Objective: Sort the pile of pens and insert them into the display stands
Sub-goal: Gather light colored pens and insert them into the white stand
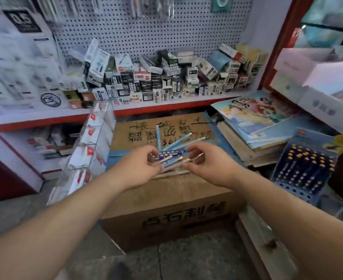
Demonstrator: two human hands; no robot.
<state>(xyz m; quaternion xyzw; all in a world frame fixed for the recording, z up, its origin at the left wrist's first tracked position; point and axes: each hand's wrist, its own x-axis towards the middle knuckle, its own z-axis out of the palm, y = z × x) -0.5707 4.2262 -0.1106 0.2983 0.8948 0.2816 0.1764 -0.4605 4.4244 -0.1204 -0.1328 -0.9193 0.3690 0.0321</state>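
Above the cardboard box (pixel 166 199), the left hand (pixel 140 166) clasps a fanned bundle of pens (pixel 170 153), and the right hand (pixel 209 162) pinches one of them by its end. A clear display stand (pixel 93 146) crowds the box's edge at 9 o'clock, a blue display stand (pixel 304 168) at 3 o'clock and stacked books (pixel 257 126) at 1 o'clock.

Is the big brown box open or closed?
Closed. The cardboard box has its top flaps lying flat, and pens rest on top of it.

Over the cardboard box (pixel 166 199), the left hand (pixel 139 167) and right hand (pixel 210 164) hide parts of the pens (pixel 171 153). Behind the box, print on the cartons (pixel 156 81) is blurred.
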